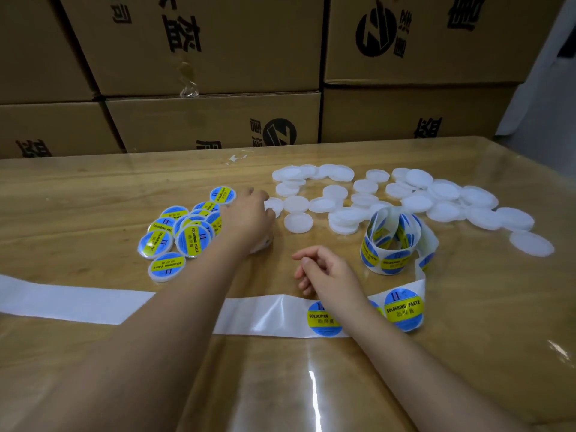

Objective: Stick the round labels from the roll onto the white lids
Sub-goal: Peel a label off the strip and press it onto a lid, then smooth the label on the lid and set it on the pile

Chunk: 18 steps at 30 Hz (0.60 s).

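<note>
Several plain white lids (417, 202) lie scattered across the far right of the table. My left hand (249, 216) reaches forward and pinches the left edge of one white lid (276, 204) between thumb and fingers. A loose label roll (396, 241) stands right of centre. Its white backing strip (274, 316) runs leftward across the table and carries round blue-and-yellow labels (403, 308). My right hand (324, 269) rests over the strip with its fingers loosely curled, holding nothing. Several labelled lids (184, 235) are heaped to the left of my left hand.
Stacked cardboard boxes (212, 120) form a wall along the table's far edge. A clear plastic sheet covers the wooden table (93, 188). Something white (261, 244), partly hidden, lies under my left wrist. The peeled part of the backing strip (62, 304) stretches to the left edge.
</note>
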{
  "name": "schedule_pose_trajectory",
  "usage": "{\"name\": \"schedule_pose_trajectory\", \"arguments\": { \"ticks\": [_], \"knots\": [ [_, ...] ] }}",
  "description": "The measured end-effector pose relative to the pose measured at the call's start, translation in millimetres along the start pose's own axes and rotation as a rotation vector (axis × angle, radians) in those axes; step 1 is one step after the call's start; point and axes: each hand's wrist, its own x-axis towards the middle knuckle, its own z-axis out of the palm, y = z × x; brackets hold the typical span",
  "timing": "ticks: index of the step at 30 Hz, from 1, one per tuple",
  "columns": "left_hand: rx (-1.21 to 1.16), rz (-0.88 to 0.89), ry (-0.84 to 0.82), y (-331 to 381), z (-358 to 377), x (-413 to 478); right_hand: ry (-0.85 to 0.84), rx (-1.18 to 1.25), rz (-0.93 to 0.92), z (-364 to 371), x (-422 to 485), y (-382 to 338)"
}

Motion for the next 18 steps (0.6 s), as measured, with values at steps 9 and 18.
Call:
{"name": "schedule_pose_trajectory", "arguments": {
  "ticks": [9, 18],
  "knots": [
    [0.282, 0.078, -0.265, 31, 14, 43, -0.016, 0.038, -0.017, -1, 3, 3],
    [0.025, 0.188, -0.126, 45, 21, 21, -0.011, -0.010, -0.042, -2, 3, 3]
  ]
}}
